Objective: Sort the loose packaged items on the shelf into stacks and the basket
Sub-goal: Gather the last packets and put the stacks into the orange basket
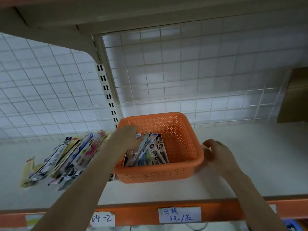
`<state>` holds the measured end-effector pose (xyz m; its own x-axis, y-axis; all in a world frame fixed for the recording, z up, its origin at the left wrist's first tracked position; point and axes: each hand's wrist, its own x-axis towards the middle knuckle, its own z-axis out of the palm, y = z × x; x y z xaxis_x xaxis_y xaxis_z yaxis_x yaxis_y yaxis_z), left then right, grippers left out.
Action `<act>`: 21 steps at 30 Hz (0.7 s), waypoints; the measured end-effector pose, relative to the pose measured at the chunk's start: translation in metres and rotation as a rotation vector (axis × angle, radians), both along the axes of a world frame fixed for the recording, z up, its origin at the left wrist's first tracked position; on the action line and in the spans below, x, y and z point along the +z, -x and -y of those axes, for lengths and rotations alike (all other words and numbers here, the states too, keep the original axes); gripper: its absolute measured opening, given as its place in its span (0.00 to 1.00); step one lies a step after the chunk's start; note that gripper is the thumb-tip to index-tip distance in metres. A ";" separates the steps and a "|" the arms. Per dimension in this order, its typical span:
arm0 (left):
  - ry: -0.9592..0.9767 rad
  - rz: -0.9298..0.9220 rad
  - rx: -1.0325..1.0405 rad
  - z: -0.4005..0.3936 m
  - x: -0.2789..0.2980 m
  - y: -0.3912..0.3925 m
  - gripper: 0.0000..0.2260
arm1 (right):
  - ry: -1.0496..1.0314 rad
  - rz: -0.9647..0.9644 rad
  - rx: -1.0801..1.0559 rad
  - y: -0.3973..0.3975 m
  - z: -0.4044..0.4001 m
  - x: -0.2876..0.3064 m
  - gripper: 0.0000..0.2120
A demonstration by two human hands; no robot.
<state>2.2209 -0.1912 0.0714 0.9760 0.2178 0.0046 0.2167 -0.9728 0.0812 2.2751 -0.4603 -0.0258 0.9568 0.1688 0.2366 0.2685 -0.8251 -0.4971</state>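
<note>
Head view. An orange perforated basket [181,142] stands on the white shelf [250,155], near the middle and close to the wire-grid back panel [183,77]. Inside it, long flat packets [150,150] lean in a bundle against the left wall. To the left of the basket, on the bare shelf, a fanned row of loose packets [66,157] lies overlapping, apart from the basket except where the nearest ones run under the forearm.

The left hand [126,137] reaches over the basket's left rim, fingers extended down onto the tops of the basket packets; whether it pinches one cannot be told, as motion blur hides the fingertips. The right hand [215,152] sits at the basket's right near corner, fingers loosely curled against the rim, apparently steadying it.

Handling, as a judgement: the packets look light, thin and glossy, stiff along their length on card backing but prone to slide over one another. They are best taken across the narrow width near one end, several squared together. The basket looks light and rigid; its rolled rim offers the firmest hold.

A handwritten price label [180,215] is fixed to the orange shelf edge [141,212].
</note>
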 end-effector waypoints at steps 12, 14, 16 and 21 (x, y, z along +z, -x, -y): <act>0.385 0.585 0.056 -0.052 0.012 0.087 0.11 | -0.232 0.224 0.141 0.050 -0.077 0.112 0.07; 0.405 0.584 0.101 -0.076 -0.006 0.103 0.09 | -0.218 0.220 0.223 0.066 -0.113 0.113 0.08; 0.425 0.547 0.132 -0.102 -0.025 0.118 0.06 | -0.203 0.207 0.303 0.082 -0.152 0.108 0.08; 0.439 0.557 0.245 -0.177 -0.048 0.156 0.08 | -0.169 0.213 0.455 0.108 -0.250 0.098 0.09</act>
